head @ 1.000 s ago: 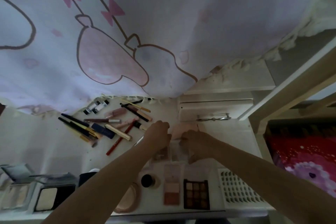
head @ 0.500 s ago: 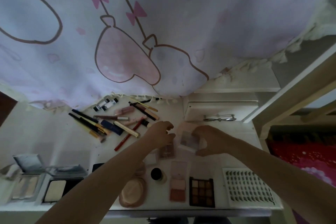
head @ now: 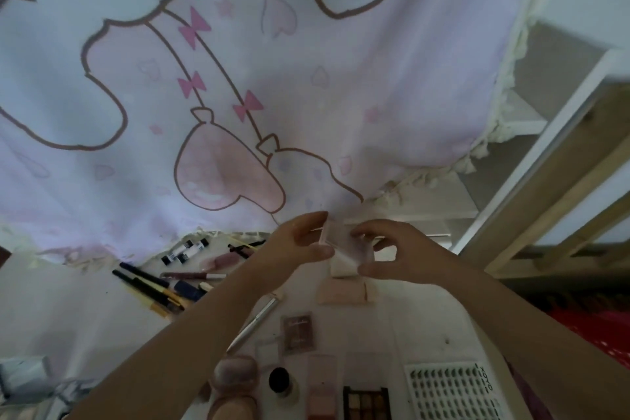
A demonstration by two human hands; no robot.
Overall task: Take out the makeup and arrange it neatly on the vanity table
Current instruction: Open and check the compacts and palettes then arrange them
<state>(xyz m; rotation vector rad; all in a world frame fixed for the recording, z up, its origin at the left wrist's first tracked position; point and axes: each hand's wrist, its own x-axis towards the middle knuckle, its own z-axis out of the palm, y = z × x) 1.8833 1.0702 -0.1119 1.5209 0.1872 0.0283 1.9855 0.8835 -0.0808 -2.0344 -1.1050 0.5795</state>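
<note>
A white vanity table (head: 85, 314) fills the lower part of the view, and a pale lilac curtain (head: 272, 61) printed with pink bows and cartoon outlines hangs over its far edge. A light wooden frame (head: 559, 160) runs up the right side, with red patterned fabric (head: 593, 327) below it.

Both hands are raised above the table's far middle, holding a small clear-lidded compact (head: 341, 242) between them. The left hand (head: 300, 242) pinches its left edge between thumb and fingers; the right hand (head: 395, 252) pinches its right side, thumb below and fingers curled over the top. The compact is tilted and off the surface, above a pink pouch-like item (head: 344, 293) lying flat.

To the left, a loose spread of pencils and tubes (head: 153, 286) lies on the table, with two small black-capped vials (head: 185, 251) near the curtain hem. A silver pen (head: 254, 322) lies diagonally just beside the left forearm. Nearer the person sit a small brown palette (head: 298, 332), a round dark-topped jar (head: 279, 380), a pink blush palette (head: 320, 392), a dark eyeshadow palette (head: 366, 402) with rows of pans, and a white tray of false lashes (head: 453, 392) in rows
</note>
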